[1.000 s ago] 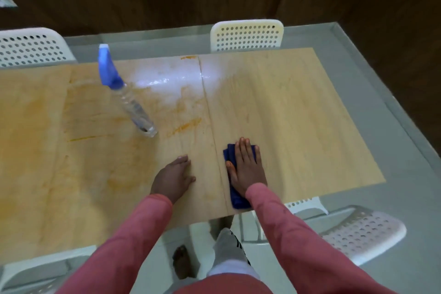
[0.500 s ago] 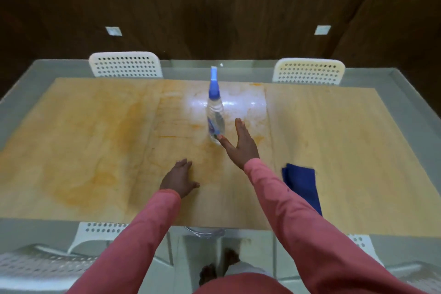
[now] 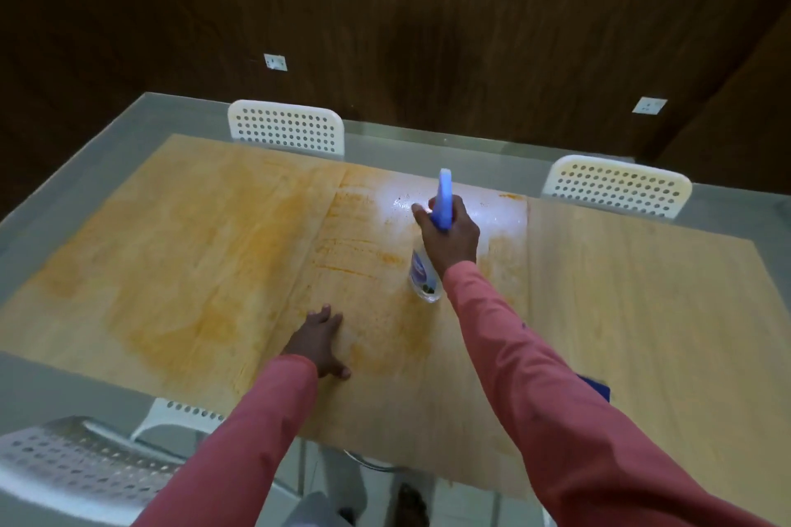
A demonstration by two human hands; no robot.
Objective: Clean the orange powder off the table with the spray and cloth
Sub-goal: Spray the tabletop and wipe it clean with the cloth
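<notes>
Orange powder [image 3: 171,304] lay smeared in wide hazy patches across the left and middle of the pale wooden table [image 3: 642,312], with streaky lines near the centre; the right panel looked largely clean. The right hand [image 3: 449,237] was wrapped round the neck of the clear plastic spray bottle with the blue nozzle [image 3: 443,201], fingers curled about it, the bottle's base at or just above the tabletop beside a wet, shiny patch. The left hand [image 3: 319,340] rested flat on the wood, fingers straight and holding nothing. Only a corner of the dark blue cloth [image 3: 595,385] showed behind the right sleeve. By my judgement, most of the wiping remained.
</notes>
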